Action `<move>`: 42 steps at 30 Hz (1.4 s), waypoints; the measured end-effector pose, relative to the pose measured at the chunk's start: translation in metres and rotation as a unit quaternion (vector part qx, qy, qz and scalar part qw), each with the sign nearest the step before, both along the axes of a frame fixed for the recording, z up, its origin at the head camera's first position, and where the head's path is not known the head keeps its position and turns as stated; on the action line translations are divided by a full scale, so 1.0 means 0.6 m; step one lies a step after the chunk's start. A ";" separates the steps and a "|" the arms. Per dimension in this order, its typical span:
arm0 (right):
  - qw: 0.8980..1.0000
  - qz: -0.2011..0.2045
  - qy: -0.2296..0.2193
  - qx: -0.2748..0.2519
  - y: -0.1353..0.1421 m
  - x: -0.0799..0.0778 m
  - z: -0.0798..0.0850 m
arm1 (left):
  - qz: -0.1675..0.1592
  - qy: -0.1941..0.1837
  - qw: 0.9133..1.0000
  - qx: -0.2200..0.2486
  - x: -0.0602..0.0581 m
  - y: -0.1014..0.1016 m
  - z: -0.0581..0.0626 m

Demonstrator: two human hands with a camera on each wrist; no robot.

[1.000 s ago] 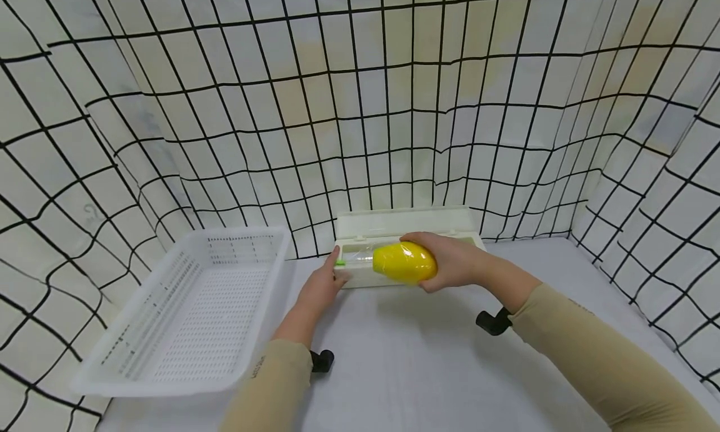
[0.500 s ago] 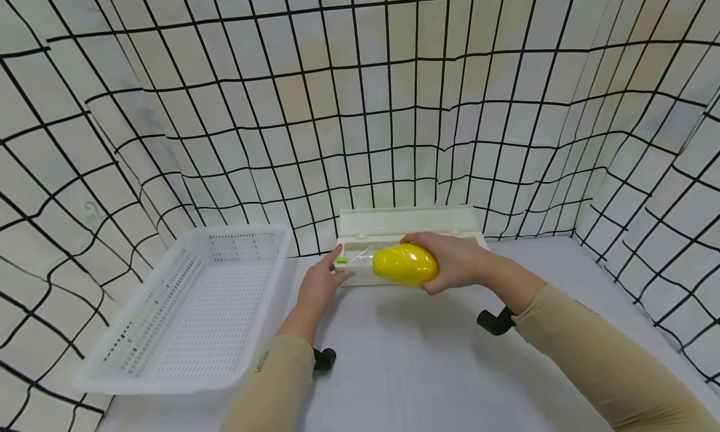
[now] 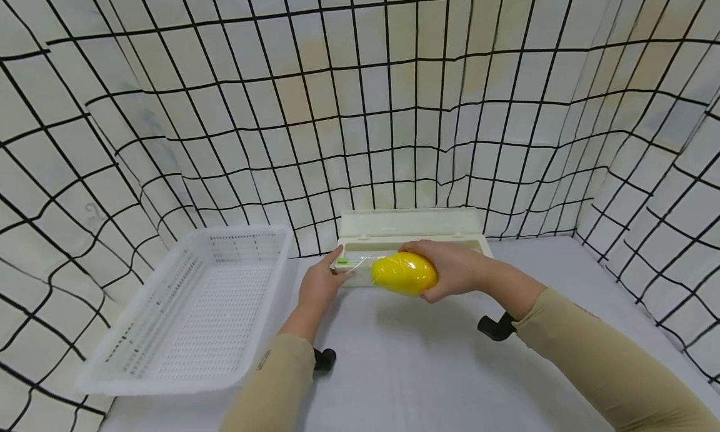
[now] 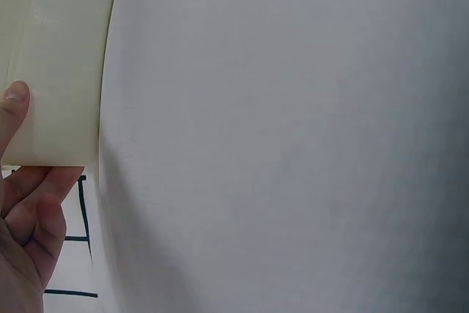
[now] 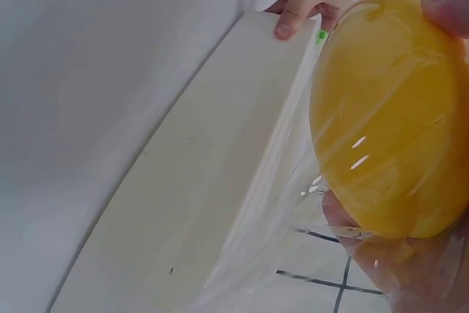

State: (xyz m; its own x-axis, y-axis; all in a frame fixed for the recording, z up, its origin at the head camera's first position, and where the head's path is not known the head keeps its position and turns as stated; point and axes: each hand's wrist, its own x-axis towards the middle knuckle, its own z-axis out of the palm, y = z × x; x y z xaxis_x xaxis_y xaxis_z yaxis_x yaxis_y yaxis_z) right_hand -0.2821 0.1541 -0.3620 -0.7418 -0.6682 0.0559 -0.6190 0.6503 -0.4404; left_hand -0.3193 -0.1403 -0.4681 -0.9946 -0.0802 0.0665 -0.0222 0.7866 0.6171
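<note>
A long off-white cling film dispenser (image 3: 355,282) lies at the back of the table, its hinged lid (image 3: 410,222) raised. My left hand (image 3: 319,287) holds its left end, thumb on the front face and fingers behind the end, as the left wrist view shows. A small green piece (image 3: 342,261) sits near that thumb. My right hand (image 3: 458,269) grips a smooth yellow oval object (image 3: 404,273) just in front of the dispenser. Clear cling film (image 5: 249,254) covers the yellow object and stretches from it back to the dispenser. My right palm is largely hidden behind the yellow object.
A white perforated plastic basket (image 3: 208,319) stands at the left of the white-covered table (image 3: 427,369). Black wire grid panels (image 3: 388,107) backed with white sheeting rise behind and at both sides, close behind the raised lid.
My right hand and the yellow object have moved slightly down and toward me, away from the dispenser, and the film between them shows more. The left hand stays on the dispenser's end.
</note>
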 end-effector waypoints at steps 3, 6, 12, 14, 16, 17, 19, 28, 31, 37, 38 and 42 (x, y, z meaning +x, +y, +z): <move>1.000 0.002 0.008 0.006 -0.001 0.000 -0.001 | 0.004 0.004 1.000 0.001 0.001 0.000 0.000; 1.000 0.007 0.005 0.003 -0.001 0.002 -0.003 | 0.006 0.005 1.000 0.004 0.001 0.001 -0.001; 1.000 0.015 -0.006 -0.003 0.000 0.005 -0.007 | 0.020 0.005 1.000 0.006 0.000 0.005 -0.004; 1.000 0.015 -0.007 0.000 0.000 0.006 -0.008 | 0.025 0.005 1.000 0.007 0.000 0.006 -0.003; 1.000 0.015 -0.009 0.000 0.000 0.008 -0.010 | 0.028 0.005 1.000 0.008 0.000 0.008 -0.003; 1.000 0.014 -0.010 0.002 0.000 0.009 -0.010 | 0.028 0.005 1.000 0.007 0.000 0.009 -0.003; 1.000 0.012 -0.010 0.005 0.000 0.012 -0.011 | 0.028 0.007 1.000 0.009 0.001 0.010 -0.003; 1.000 0.010 0.001 0.016 -0.001 0.017 -0.021 | 0.036 0.012 0.999 0.007 0.007 0.014 0.001; 1.000 0.012 0.008 0.020 -0.001 0.016 -0.017 | 0.034 0.009 0.999 0.008 0.008 0.013 0.001; 1.000 0.002 0.013 -0.003 0.007 0.004 0.000 | 0.032 0.001 0.999 0.027 0.012 0.013 0.003; 1.000 -0.002 0.008 -0.009 0.010 0.001 0.002 | 0.033 -0.003 0.999 0.030 0.013 0.013 0.003; 0.999 -0.015 -0.013 -0.030 0.022 -0.010 0.010 | 0.025 -0.023 0.999 0.035 0.016 0.016 0.005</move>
State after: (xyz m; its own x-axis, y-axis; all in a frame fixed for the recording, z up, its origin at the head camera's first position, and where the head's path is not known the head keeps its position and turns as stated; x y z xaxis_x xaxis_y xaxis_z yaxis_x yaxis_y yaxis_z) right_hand -0.2878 0.1673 -0.3559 -0.7635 -0.6415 0.0752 -0.5872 0.6409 -0.4944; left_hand -0.3095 -0.1304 -0.4649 -0.9911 -0.1322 0.0140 -0.0891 0.7393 0.6674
